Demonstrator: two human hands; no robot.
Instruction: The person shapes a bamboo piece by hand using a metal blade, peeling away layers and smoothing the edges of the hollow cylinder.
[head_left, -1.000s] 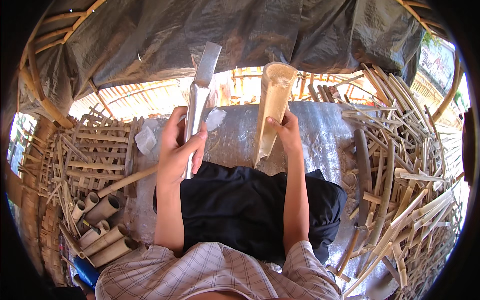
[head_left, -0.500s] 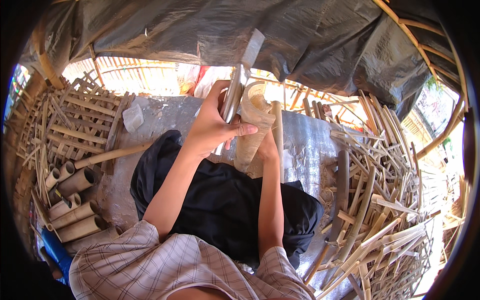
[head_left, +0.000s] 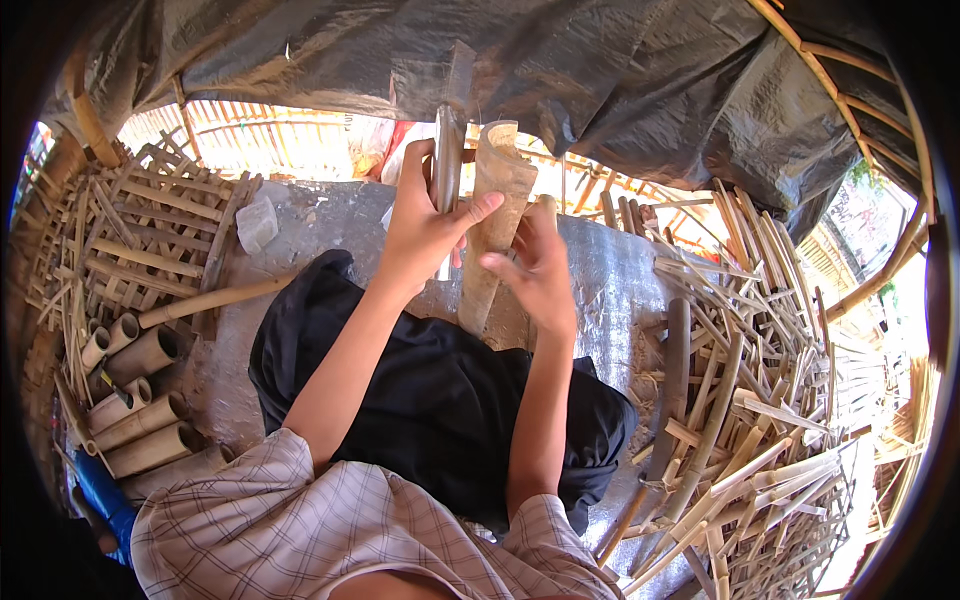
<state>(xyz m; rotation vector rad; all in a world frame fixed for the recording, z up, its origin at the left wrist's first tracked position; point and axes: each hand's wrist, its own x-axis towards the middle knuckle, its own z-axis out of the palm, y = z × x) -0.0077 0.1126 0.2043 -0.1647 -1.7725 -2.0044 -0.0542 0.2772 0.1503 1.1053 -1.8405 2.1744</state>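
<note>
My left hand (head_left: 420, 225) is closed round a long metal tool (head_left: 448, 160) with a shiny, rounded shaft and a flat, darker end pointing up and away. The thumb of that hand reaches across and presses on a split bamboo piece (head_left: 490, 235), a curved, hollow section with a ragged upper end. From the other side my right hand (head_left: 543, 265) grips the bamboo piece, thumb at its near edge and fingers partly hidden behind it. The bamboo stands nearly upright above my lap, beside the tool. Its lower end is over the dark cloth (head_left: 430, 400) on my legs.
Cut bamboo tubes (head_left: 150, 420) are stacked at the left, below a lattice of bamboo strips (head_left: 160, 225). A pale block (head_left: 257, 225) lies on the grey ground sheet (head_left: 230, 375). Split bamboo (head_left: 740, 450) is heaped at the right. A dark tarp (head_left: 620, 70) hangs ahead.
The tool and bamboo piece have shifted left and turned more upright. My right hand has come from behind the bamboo to its right side, so its thumb now shows.
</note>
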